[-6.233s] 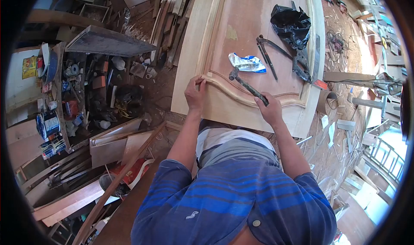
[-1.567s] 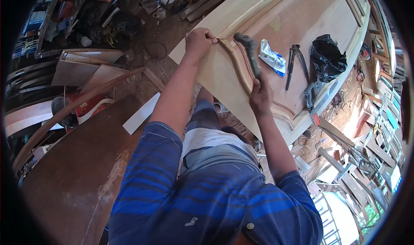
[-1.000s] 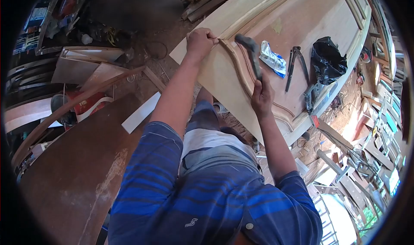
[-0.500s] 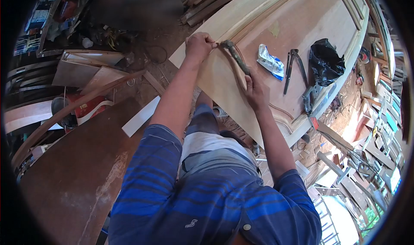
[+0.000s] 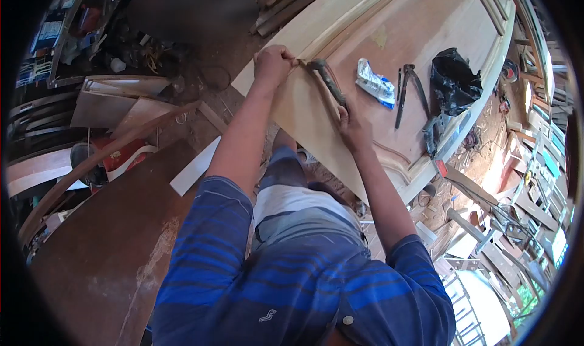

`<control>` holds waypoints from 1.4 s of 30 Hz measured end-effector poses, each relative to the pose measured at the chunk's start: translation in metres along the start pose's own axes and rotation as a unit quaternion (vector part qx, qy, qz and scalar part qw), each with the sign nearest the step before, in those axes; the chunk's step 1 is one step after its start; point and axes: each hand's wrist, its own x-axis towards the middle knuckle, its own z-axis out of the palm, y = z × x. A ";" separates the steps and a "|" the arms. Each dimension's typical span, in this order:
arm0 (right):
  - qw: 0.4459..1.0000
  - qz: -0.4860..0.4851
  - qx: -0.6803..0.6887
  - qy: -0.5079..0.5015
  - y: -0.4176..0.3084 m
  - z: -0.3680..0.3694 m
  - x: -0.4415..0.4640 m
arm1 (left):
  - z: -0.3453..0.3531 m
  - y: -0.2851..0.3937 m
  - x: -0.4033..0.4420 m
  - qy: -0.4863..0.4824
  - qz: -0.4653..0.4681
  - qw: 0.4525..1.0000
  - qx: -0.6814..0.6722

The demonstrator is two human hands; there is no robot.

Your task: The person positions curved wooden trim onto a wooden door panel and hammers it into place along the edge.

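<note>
A large pale wooden panel (image 5: 316, 118) with raised mouldings lies in front of me. At its near left part, my left hand (image 5: 274, 65) is closed in a pinch, fingertips close to the moulding; what they hold is too small to make out. My right hand (image 5: 356, 129) is wrapped round the handle of a hammer (image 5: 329, 83). The hammer's head rests low over the moulding, just right of my left fingertips. Right of the hammer, a crumpled silver and blue packet (image 5: 375, 84) lies on the panel beside dark pincers (image 5: 417, 84).
A black plastic bag (image 5: 454, 81) and a dark hand tool (image 5: 432, 136) lie near the panel's right edge. A brown board (image 5: 91, 248) stands at lower left, with a pale offcut (image 5: 196, 166) by it. Wood scraps (image 5: 523, 206) litter the right side.
The view has shifted slightly, so the panel and its tools appear a little further left. Both hands keep their grip, and the hammer's head stays close to my left fingertips.
</note>
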 end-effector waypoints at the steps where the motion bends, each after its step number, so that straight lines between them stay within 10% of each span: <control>1: 1.000 0.006 -0.011 0.014 -0.005 -0.002 0.006 | -0.001 0.002 0.003 0.010 0.016 1.000 0.011; 16: 0.964 -0.119 0.169 0.166 -0.020 -0.016 -0.011 | 0.006 -0.015 0.005 -0.004 -0.007 1.000 -0.015; 22: 0.999 -0.028 0.009 0.020 -0.041 -0.030 0.003 | 0.002 -0.008 0.003 -0.010 -0.011 1.000 -0.009; 25: 0.971 -0.123 0.110 0.175 -0.035 -0.022 -0.007 | 0.004 -0.014 0.006 -0.013 -0.018 1.000 -0.005; 28: 0.996 -0.062 -0.048 0.032 -0.025 -0.018 0.001 | 0.006 -0.010 0.006 -0.013 -0.018 1.000 -0.011; 42: 1.000 0.014 0.007 0.022 -0.039 -0.055 0.000 | -0.009 0.011 -0.010 0.007 0.024 0.999 -0.022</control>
